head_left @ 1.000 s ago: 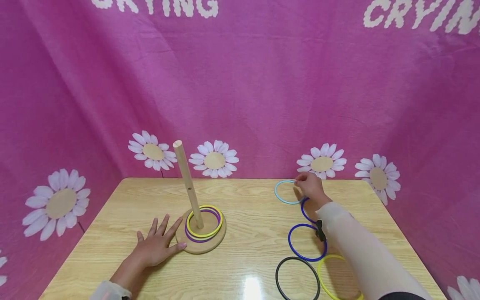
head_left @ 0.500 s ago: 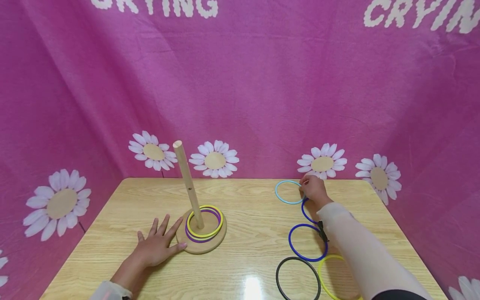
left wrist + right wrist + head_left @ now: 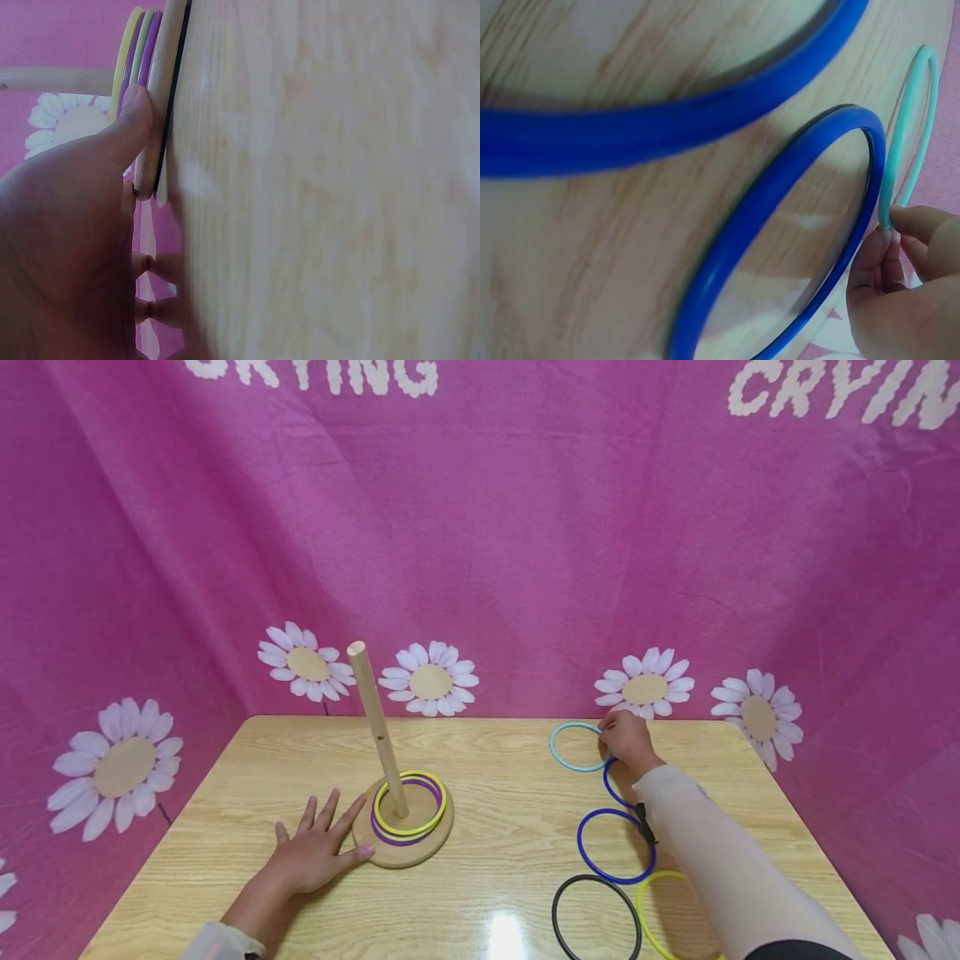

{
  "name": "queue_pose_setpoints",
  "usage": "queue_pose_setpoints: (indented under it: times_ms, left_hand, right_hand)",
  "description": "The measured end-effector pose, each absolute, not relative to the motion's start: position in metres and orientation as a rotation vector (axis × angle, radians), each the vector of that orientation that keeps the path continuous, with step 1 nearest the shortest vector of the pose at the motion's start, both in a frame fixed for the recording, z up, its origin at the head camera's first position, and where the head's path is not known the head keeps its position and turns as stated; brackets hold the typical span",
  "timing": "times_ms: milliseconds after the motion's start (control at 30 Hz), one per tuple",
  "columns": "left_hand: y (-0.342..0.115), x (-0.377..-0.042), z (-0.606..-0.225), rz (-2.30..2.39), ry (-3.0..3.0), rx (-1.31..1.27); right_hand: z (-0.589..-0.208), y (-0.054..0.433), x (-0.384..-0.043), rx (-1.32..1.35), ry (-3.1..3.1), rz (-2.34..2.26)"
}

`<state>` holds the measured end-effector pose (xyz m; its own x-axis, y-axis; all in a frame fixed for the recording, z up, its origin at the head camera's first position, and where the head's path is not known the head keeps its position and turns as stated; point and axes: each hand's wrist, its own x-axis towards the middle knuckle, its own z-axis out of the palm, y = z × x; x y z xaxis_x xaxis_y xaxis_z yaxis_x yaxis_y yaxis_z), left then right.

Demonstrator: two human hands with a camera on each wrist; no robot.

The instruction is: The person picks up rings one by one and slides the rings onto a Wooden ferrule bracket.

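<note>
At the far right of the table, my right hand (image 3: 628, 743) pinches the right side of a light blue ring (image 3: 581, 769). In the right wrist view, the thumb and fingers meet on this ring (image 3: 889, 176). My left hand (image 3: 311, 856) lies with fingers spread beside a wooden ring-toss stand, its thumb on the edge of the round base (image 3: 408, 861). The stand's post (image 3: 372, 718) rises tilted in the head view. Stacked round its foot are several thin rings, with a yellow ring (image 3: 408, 834) on top; purple and pale green edges show in the left wrist view.
Toward me from the right hand lie two dark blue rings (image 3: 597, 868), a black ring (image 3: 554, 910) and a yellow ring (image 3: 642, 910), partly under the right forearm. A pink curtain (image 3: 510, 568) with daisies hangs behind the wooden table (image 3: 487, 827).
My right hand has shifted slightly right and toward me at the light blue ring's edge, and the ring stays almost in place. My left hand has not moved.
</note>
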<state>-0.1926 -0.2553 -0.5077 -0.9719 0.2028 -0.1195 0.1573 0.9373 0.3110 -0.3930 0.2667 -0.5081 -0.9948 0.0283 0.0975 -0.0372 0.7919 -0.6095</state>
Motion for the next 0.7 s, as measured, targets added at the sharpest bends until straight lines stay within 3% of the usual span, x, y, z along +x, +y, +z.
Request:
queue_pose_setpoints:
  times_ms: [700]
  left_hand:
    - [-0.255, -0.193, -0.509, 0.459, 2.949, 0.286]
  right_hand:
    - [-0.49, 0.241, -0.388, 0.192, -2.782, 1.059]
